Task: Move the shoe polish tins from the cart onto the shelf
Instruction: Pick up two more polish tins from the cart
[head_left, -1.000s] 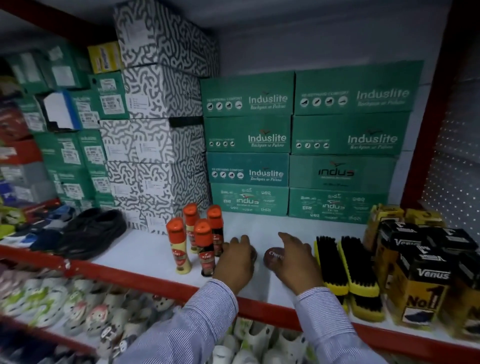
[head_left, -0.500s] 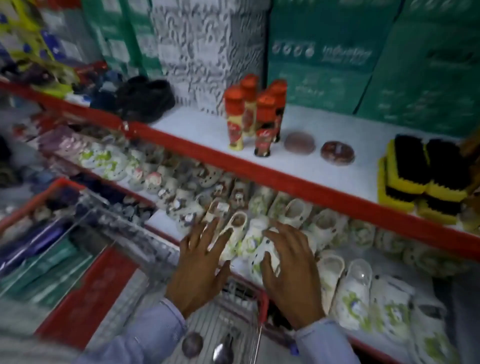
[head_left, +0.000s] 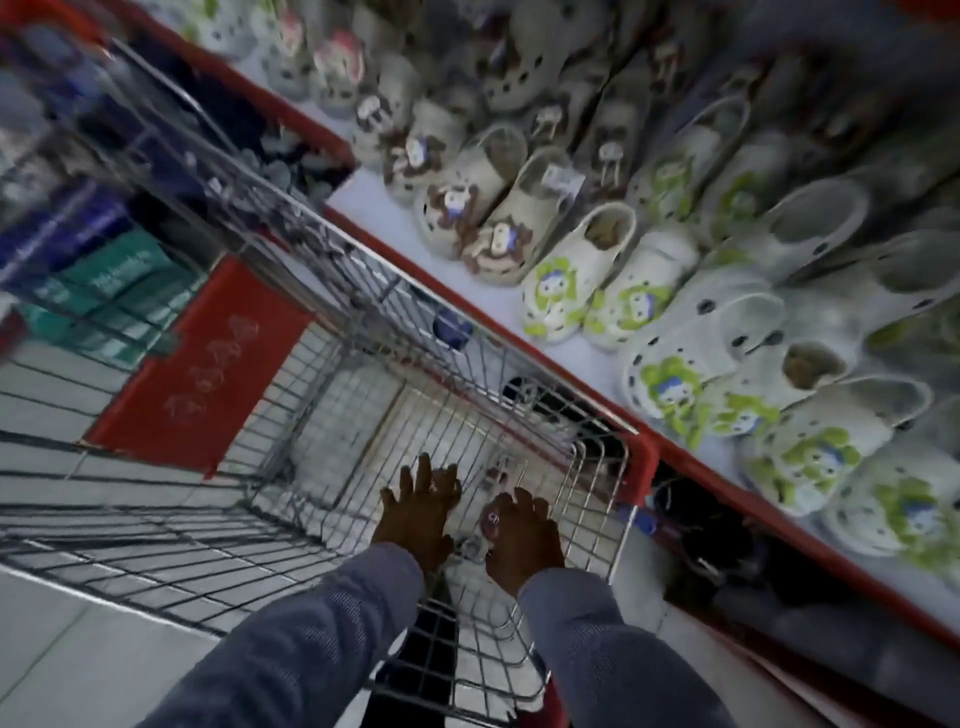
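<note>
Head view now looks down into the cart (head_left: 597, 457) instead of at the shelf — both hands, left hand (head_left: 415, 512) spread and empty, right hand (head_left: 522, 535) closing over a tin (head_left: 491, 521), are down fetching the next tins (head_left: 470, 548) from its floor.

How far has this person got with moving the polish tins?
Nothing finished shows now: the polish shelf is out of view. In hand: both hands, left and right, are down in the cart, the right one by a round tin. Whether it is gripped is too blurred to tell. Still left: lifting the tins out and up onto the shelf.
</note>
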